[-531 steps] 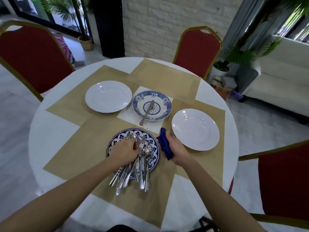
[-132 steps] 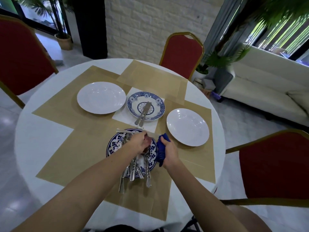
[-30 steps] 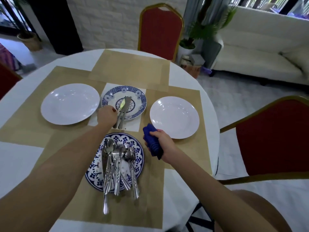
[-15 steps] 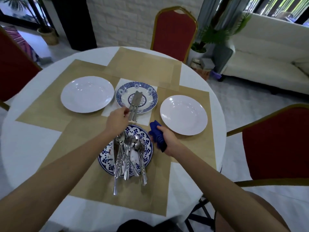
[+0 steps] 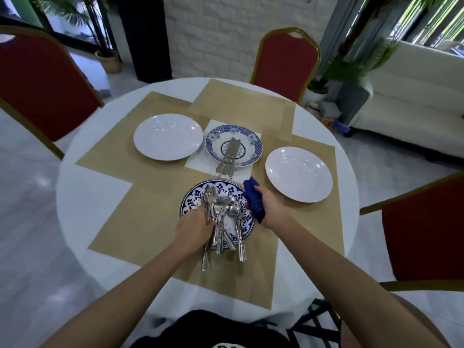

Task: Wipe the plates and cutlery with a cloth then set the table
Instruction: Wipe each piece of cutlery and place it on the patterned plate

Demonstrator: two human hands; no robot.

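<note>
Head view: your left hand [image 5: 194, 228] closes on the cutlery pile [image 5: 222, 222] on the near patterned plate [image 5: 193, 200], your right hand [image 5: 267, 205] clutching the blue cloth [image 5: 253, 199] just beside it. Overhanging handles could tip spoons off the plate.

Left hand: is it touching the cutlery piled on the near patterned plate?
Touching. The head view shows the left hand with its fingers in among the cutlery on the near patterned plate.
</note>
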